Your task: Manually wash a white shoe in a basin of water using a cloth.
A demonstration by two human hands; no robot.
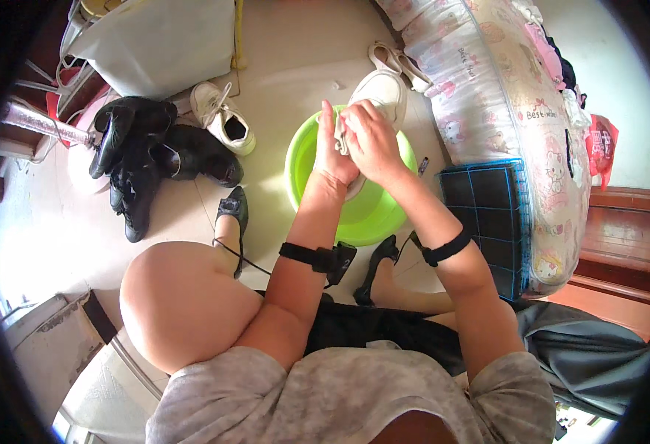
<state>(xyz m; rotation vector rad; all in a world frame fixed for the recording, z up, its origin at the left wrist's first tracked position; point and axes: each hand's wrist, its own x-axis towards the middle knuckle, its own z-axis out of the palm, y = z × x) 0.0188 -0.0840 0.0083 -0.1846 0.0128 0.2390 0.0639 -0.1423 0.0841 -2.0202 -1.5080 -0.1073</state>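
Observation:
Over a light green plastic basin on the floor, both my hands are close together at a white shoe. The shoe's rounded toe reaches past the far rim of the basin. A pale, folded strip of fabric shows between my hands; whether it is a cloth or part of the shoe is unclear. My right hand has its fingers bent around the strip. Against the strip's other side lies my left hand, its visible fingers straight and its grip partly hidden. My hands cover the middle of the shoe.
Several black shoes lie in a heap to the left, beside a white laced sneaker. Beyond the basin is another pair of pale shoes. A blue wire crate and a large patterned fabric cover stand on the right.

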